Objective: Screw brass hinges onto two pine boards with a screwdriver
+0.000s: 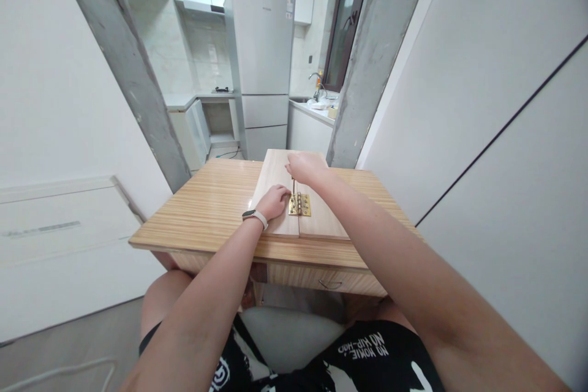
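Note:
A brass hinge [299, 204] lies unfolded across the seam between two pale wooden boards, the left board [281, 228] and the right board [321, 226]. My right hand [304, 168] is closed in a fist above the hinge. From it a thin metal screwdriver shaft [293, 185] points down to the hinge's left leaf; the handle is hidden in the fist. My left hand [274, 201] rests on the left board, fingers stretched toward the hinge. Its fingertips are at the leaf's upper left edge, close to the shaft. A light-banded wristband [255, 217] is on my left wrist.
The boards lie on a wood-grain table [202, 208] with a drawer handle [331, 285] on its front. Beyond it stand a grey refrigerator [266, 43] and a sink counter [312, 113]. White walls and panels flank the table. My legs are at its near side.

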The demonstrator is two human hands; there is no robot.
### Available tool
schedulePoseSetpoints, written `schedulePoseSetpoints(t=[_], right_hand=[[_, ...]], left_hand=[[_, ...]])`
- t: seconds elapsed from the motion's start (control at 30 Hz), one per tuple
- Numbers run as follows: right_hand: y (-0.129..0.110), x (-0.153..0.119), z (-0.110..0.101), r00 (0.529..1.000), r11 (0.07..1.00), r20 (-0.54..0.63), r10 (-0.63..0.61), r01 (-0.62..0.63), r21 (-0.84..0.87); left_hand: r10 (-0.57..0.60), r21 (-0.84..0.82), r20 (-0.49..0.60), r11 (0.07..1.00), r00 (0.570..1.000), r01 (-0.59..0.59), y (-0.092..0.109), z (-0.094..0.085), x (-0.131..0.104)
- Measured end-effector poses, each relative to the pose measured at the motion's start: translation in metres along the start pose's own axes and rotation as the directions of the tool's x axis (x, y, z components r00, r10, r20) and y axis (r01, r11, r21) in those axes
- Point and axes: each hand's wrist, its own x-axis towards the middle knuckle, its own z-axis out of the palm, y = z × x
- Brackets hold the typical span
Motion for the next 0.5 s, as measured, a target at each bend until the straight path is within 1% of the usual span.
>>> schedulePoseSetpoints(t=[0.13, 0.3, 0.5], right_hand=[[-0.003, 0.002, -0.005, 0.998, 1.000, 0.058, -0.017, 0.018, -0.017], [-0.005, 0.006, -0.013, 0.986, 0.998, 0.165, 0.036, -0.028, -0.051], [0.002, 0.008, -0.014, 0.981, 0.999, 0.192, 0.007, 0.003, -0.052]], left_hand=[[-0.002, 0.005, -0.001, 1.000, 1.000, 0.002, 0.000, 0.000, -0.001], [-0.011, 0.019, 0.011, 1.000, 1.000, 0.011, 0.001, -0.001, -0.002], [-0.004, 0.014, 0.011, 1.000, 1.000, 0.004, 0.001, -0.001, -0.002]])
